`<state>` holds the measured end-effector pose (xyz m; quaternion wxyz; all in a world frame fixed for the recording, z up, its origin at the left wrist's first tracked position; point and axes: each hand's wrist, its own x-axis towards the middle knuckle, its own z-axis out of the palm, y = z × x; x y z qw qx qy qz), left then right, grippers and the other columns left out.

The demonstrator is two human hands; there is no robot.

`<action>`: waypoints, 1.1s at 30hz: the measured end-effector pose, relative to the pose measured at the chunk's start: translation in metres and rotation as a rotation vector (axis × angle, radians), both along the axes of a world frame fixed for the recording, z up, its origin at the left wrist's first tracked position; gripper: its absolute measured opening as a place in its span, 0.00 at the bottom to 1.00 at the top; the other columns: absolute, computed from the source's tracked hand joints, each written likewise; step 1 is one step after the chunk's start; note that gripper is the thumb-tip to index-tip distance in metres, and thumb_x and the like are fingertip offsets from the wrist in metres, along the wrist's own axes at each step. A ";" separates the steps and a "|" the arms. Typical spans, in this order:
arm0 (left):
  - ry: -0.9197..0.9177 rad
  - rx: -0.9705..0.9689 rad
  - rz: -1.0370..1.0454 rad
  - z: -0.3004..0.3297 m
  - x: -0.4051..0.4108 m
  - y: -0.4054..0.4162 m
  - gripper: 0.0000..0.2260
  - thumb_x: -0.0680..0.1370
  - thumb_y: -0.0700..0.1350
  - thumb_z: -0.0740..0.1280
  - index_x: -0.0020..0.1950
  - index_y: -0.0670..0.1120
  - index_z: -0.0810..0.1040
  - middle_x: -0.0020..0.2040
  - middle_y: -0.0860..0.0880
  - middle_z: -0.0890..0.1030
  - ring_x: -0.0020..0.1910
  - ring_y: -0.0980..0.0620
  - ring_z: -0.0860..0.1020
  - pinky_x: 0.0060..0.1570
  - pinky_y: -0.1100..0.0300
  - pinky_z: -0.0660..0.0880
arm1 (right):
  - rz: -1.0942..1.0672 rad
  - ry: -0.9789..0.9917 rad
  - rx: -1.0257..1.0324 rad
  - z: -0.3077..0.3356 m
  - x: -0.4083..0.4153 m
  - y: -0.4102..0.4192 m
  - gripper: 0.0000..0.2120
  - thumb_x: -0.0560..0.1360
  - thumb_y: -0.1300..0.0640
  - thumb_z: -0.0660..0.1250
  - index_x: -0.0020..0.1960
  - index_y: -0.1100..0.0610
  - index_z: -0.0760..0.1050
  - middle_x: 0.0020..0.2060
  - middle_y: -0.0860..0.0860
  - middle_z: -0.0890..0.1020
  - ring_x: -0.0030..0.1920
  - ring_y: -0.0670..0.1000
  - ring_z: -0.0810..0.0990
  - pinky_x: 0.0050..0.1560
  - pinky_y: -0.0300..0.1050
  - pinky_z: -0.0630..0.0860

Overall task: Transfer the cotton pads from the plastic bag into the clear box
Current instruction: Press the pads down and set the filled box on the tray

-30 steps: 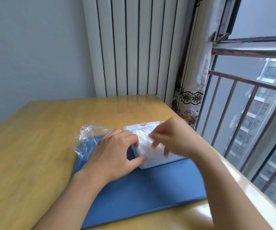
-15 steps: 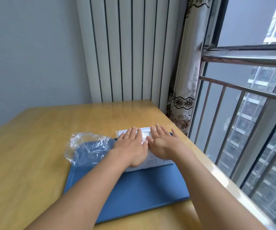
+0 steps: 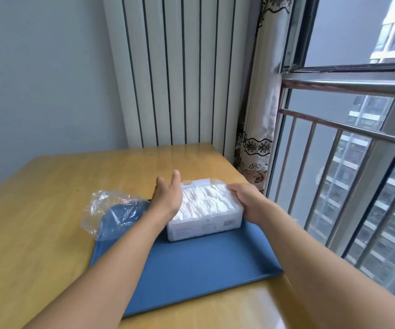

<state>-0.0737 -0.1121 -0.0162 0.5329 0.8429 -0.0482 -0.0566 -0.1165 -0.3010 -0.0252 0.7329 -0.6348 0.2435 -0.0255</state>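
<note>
The clear box [image 3: 206,226] stands on the far part of a blue mat [image 3: 191,264], packed to the top with white cotton pads [image 3: 203,201]. Its lid is open at the far edge. My left hand [image 3: 168,197] lies against the box's left side with straight fingers pointing away from me. My right hand [image 3: 246,199] rests on the box's right side, fingers curved over the top edge. The crumpled clear plastic bag [image 3: 111,210] lies to the left, partly on the mat, and looks empty.
The mat lies on a wooden table [image 3: 37,222]. A white radiator [image 3: 180,72] stands behind the table. A patterned curtain [image 3: 258,143] and a window with metal railing [image 3: 346,129] are close on the right.
Both hands lay flat on top of the pads half a second ago. They have since slid apart to the box's left and right sides, uncovering the pads.
</note>
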 end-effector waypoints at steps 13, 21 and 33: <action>-0.447 0.488 -0.335 -0.005 -0.028 0.023 0.21 0.85 0.56 0.53 0.78 0.56 0.65 0.81 0.54 0.58 0.81 0.47 0.53 0.76 0.54 0.57 | 0.367 -0.283 -1.118 0.016 -0.028 0.007 0.26 0.81 0.36 0.54 0.67 0.50 0.78 0.70 0.49 0.77 0.73 0.54 0.71 0.73 0.58 0.66; -0.607 0.818 -0.395 -0.014 -0.037 0.016 0.24 0.86 0.54 0.46 0.82 0.50 0.53 0.82 0.50 0.54 0.82 0.48 0.48 0.79 0.50 0.46 | 0.326 -0.245 -1.666 -0.007 -0.038 0.041 0.23 0.85 0.43 0.42 0.78 0.41 0.59 0.78 0.43 0.64 0.79 0.51 0.59 0.77 0.61 0.53; -0.125 0.597 -0.104 0.013 0.007 0.158 0.32 0.70 0.49 0.72 0.74 0.54 0.70 0.75 0.47 0.69 0.71 0.44 0.70 0.67 0.57 0.66 | 0.447 -0.509 -1.200 0.013 -0.018 0.130 0.23 0.77 0.52 0.68 0.71 0.54 0.74 0.67 0.49 0.79 0.67 0.50 0.75 0.66 0.46 0.72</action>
